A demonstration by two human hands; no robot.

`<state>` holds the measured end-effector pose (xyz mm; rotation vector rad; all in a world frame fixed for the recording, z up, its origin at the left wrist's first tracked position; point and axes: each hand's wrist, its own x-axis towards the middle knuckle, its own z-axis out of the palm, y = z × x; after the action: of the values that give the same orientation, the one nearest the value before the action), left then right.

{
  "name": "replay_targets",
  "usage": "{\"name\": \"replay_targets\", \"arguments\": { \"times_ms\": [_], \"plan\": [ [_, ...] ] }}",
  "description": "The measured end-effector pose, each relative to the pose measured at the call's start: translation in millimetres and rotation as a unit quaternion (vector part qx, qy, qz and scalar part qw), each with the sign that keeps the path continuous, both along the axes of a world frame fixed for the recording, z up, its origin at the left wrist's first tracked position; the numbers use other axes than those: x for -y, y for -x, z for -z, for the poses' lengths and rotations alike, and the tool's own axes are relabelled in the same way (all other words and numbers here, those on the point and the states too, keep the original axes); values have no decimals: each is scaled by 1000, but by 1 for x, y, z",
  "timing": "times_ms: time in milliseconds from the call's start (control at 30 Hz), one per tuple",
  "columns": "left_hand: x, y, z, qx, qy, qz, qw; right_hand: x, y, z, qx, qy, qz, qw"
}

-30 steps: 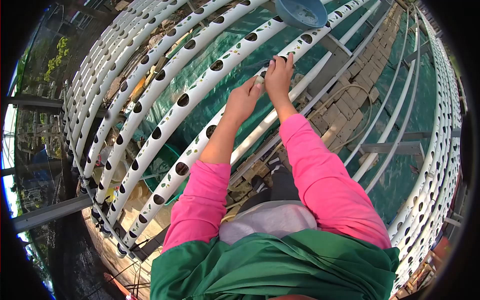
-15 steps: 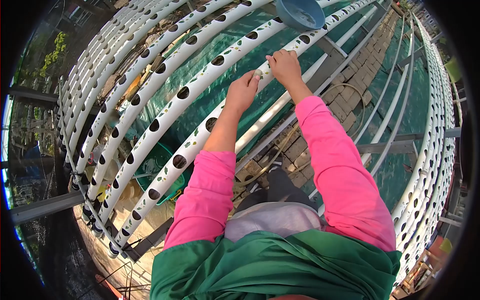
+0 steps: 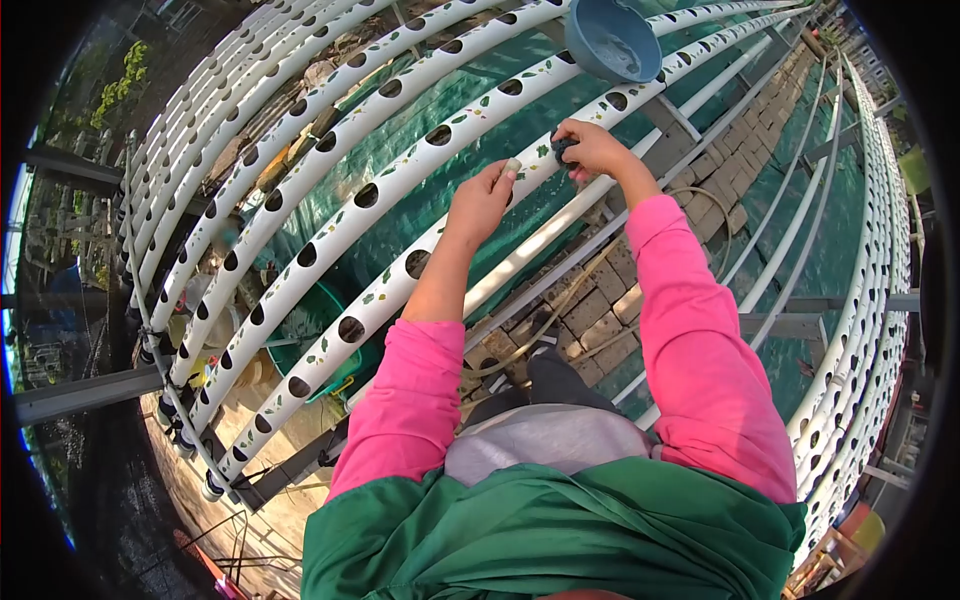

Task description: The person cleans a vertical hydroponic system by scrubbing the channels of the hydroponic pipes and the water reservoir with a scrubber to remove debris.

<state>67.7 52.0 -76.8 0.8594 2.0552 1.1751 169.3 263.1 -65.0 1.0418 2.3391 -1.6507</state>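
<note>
My right hand (image 3: 600, 152) is closed around a small dark, wet-looking lump (image 3: 563, 147), held just above the nearest white pipe. Its exact kind is hard to make out. Pinched fingers on my left hand (image 3: 484, 200) rest at the same pipe, over or beside one of its holes. A pale spot shows at the left thumb tip, and whatever those fingers hold is hidden. The white pipe (image 3: 372, 303) has round dark holes along its top and a green leaf pattern. Farther along it, a blue basin (image 3: 612, 45) sits across the pipes.
More white pipes with holes (image 3: 330, 215) run in parallel to the left. A grey metal frame (image 3: 100, 396) supports them. Green sheeting (image 3: 420, 195) lies below. A hose (image 3: 727, 215) curves over the brick path (image 3: 600, 300). A green tub (image 3: 318, 318) stands under the pipes.
My right hand has lifted away from the pipe and moved right, with the dark lump now visible in its fingers. My left hand stays near the same spot on the pipe.
</note>
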Motion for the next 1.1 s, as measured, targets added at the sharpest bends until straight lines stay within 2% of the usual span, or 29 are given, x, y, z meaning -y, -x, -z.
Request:
{"name": "replay_targets", "arguments": {
  "times_ms": [67, 100, 133, 200, 267, 300, 333, 433, 533, 700, 767, 867, 900, 933, 967, 1000, 1067, 1100],
  "plan": [
    [2, -1, -2, -7, 3, 4, 1000, -6, -6, 7, -42, -20, 21, 999],
    [2, -2, -4, -5, 7, 5, 1000, -3, -9, 9, -154, -202, 24, 967],
    [2, -2, -3, -4, 8, 3, 1000, -1, -12, 11, -258, -374, 26, 890],
    [1, -1, -2, 3, 10, -2, 1000, 11, -11, 12, -231, -398, 32, 887],
    [0, -1, -3, 3, 8, -4, 1000, 22, -3, 14, -109, -475, 45, 872],
    [1, -2, -2, 6, 8, -7, 1000, 23, -1, 19, -52, -484, -25, 873],
    [1, -2, 1, 4, 6, -9, 1000, 20, -1, 25, -55, -486, -26, 872],
    [0, -1, 1, 8, 4, -7, 1000, 9, -6, 22, 79, -367, -123, 919],
    [2, -3, -4, 10, 7, -2, 1000, 23, -4, 10, 134, -411, -150, 889],
    [1, -1, 0, 21, 8, -5, 1000, 14, 27, -6, 218, -391, -234, 863],
    [-1, 0, 4, 10, -24, -9, 1000, 10, 38, -15, 303, -241, -200, 900],
    [-2, 2, 3, 13, -21, -6, 1000, 14, 37, -17, 292, -241, -167, 910],
    [0, 1, 1, 14, -19, -5, 1000, 12, 30, 1, 292, -239, -167, 911],
    [0, 1, -5, 23, 0, -6, 1000, 5, 20, 31, 197, -383, -177, 885],
    [0, 0, -7, 34, 19, -7, 999, 2, 14, 49, 96, -515, -183, 832],
    [0, 0, -5, 37, 21, -7, 999, 6, 15, 37, 98, -513, -184, 833],
    [-2, 3, 3, 9, 11, -2, 1000, 17, 22, -4, 203, -393, -204, 873],
    [-3, 3, 7, 10, -21, -7, 1000, 7, 32, 4, 249, -415, -255, 837]
  ]
}}
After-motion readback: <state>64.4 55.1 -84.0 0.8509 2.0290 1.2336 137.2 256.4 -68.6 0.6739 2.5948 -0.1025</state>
